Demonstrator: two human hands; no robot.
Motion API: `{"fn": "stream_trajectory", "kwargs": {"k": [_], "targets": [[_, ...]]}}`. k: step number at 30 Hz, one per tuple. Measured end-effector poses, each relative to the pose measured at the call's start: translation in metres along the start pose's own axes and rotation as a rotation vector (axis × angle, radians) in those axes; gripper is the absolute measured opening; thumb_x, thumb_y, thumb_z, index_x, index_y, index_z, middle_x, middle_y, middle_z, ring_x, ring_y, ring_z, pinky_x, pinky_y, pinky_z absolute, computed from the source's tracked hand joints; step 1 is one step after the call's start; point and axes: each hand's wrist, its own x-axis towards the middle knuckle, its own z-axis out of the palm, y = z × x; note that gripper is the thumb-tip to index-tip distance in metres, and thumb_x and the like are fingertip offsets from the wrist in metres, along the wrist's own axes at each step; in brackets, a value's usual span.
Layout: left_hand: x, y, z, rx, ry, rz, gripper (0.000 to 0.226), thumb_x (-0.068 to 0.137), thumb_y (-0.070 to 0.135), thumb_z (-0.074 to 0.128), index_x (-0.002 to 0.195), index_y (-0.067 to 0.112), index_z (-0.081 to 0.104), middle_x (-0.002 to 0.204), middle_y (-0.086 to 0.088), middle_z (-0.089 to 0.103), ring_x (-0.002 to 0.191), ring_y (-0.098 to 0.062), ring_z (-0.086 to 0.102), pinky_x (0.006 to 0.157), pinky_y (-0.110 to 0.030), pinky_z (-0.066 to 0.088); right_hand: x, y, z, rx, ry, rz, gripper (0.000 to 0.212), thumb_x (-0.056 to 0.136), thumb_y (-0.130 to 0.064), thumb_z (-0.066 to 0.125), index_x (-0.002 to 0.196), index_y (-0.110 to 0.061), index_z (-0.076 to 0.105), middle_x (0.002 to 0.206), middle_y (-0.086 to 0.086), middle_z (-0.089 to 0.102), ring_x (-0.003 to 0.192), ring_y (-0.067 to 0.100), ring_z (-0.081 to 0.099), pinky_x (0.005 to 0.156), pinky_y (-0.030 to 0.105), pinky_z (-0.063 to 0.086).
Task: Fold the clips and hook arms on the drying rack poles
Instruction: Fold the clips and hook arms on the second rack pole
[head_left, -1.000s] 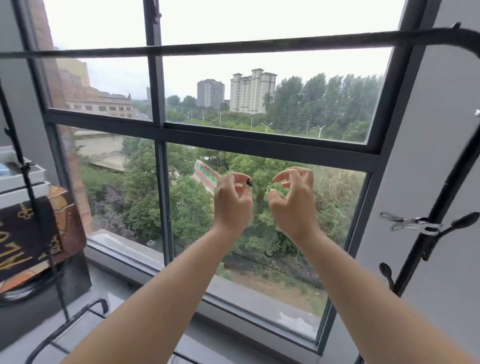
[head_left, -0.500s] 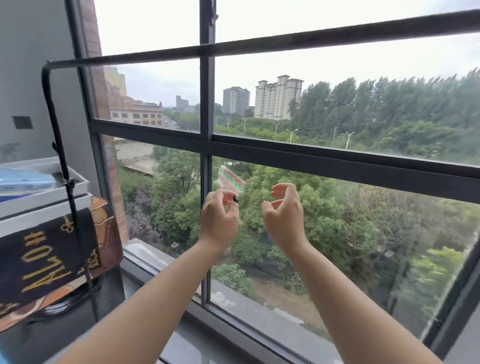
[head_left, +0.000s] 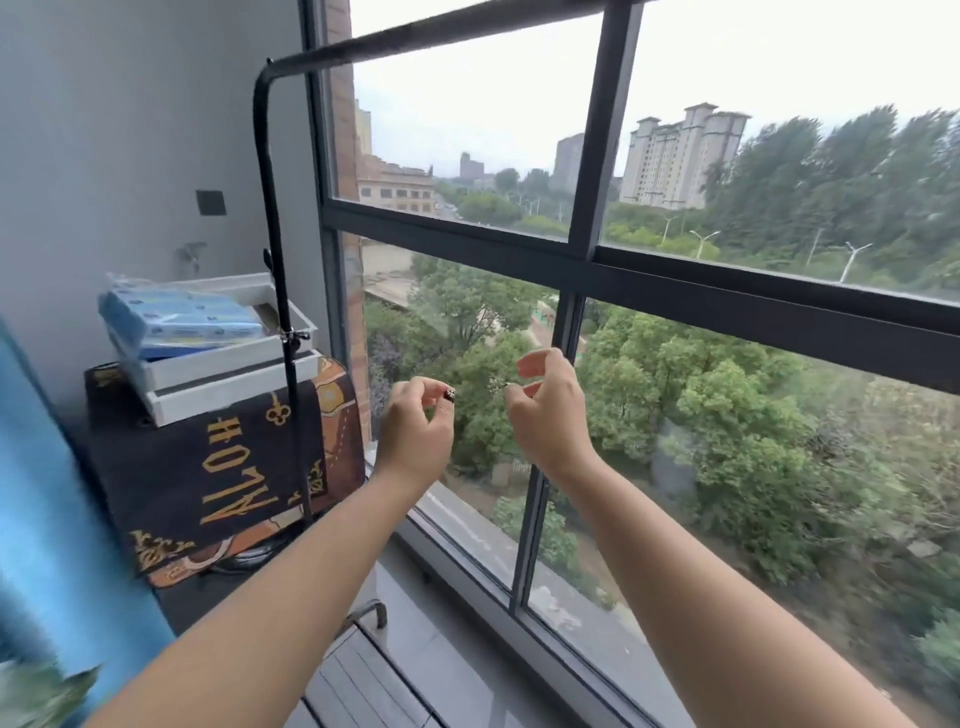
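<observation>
Beyond a dark-framed window (head_left: 675, 270), trees and towers. Left hand (head_left: 415, 434) and right hand (head_left: 545, 415) hover half-curled, grasping nothing, right of the black metal rack pole (head_left: 278, 260).

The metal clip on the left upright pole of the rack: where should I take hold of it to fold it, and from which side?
Take the metal clip by its part sticking out right of the pole, coming in from the right with the left hand. The white trays crowd the pole's left; detail is too small to judge a finer grip.
</observation>
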Motion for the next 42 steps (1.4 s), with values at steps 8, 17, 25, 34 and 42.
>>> {"fn": "stream_trajectory", "kwargs": {"k": [8,17,25,34,42], "targets": [[0.083,-0.056,-0.029,0.029,0.136,-0.119,0.013,0.091,0.015,0.051,0.097,0.014,0.062,0.108,-0.005,0.058,0.088,-0.014,0.051,0.077,-0.023,0.035,0.073,-0.005,0.100,0.049,-0.162,-0.107,0.019,0.084,-0.012,0.054,0.103,-0.013,0.055,0.109,0.003,0.053,0.095,0.020,0.057,0.085,0.032,0.045],[0.208,-0.106,-0.033,-0.012,0.300,-0.176,0.013,0.089,0.015,0.050,0.096,0.017,0.060,0.103,-0.004,0.062,0.091,-0.018,0.056,0.077,-0.029,0.043,0.190,0.004,0.203,0.081,-0.305,-0.134,0.015,0.084,-0.012,0.051,0.098,-0.017,0.054,0.106,0.001,0.051,0.092,0.018,0.055,0.076,0.024,0.035],[0.280,-0.154,-0.056,-0.006,0.374,-0.147,0.017,0.091,0.016,0.048,0.102,0.015,0.061,0.103,-0.003,0.064,0.088,-0.014,0.057,0.062,-0.016,0.040,0.241,-0.006,0.288,0.150,-0.404,-0.180,0.019,0.086,-0.016,0.051,0.105,-0.014,0.055,0.110,0.000,0.051,0.086,0.013,0.054,0.079,0.025,0.039],[0.354,-0.223,-0.096,-0.277,0.379,-0.017,0.032,0.087,0.022,0.057,0.114,0.028,0.041,0.096,-0.002,0.060,0.090,-0.020,0.062,0.074,-0.029,0.048,0.275,-0.046,0.374,0.337,-0.306,-0.118,0.017,0.084,-0.016,0.054,0.100,-0.017,0.057,0.110,0.000,0.056,0.089,0.008,0.058,0.075,0.022,0.045],[0.406,-0.282,-0.111,-0.369,-0.128,0.103,0.042,0.071,0.056,0.069,0.094,0.023,0.060,0.083,-0.003,0.069,0.075,-0.014,0.065,0.063,-0.020,0.050,0.292,-0.085,0.437,0.480,0.028,-0.056,0.003,0.086,-0.015,0.056,0.089,-0.017,0.056,0.082,0.000,0.061,0.076,0.017,0.057,0.072,0.035,0.048]]}}
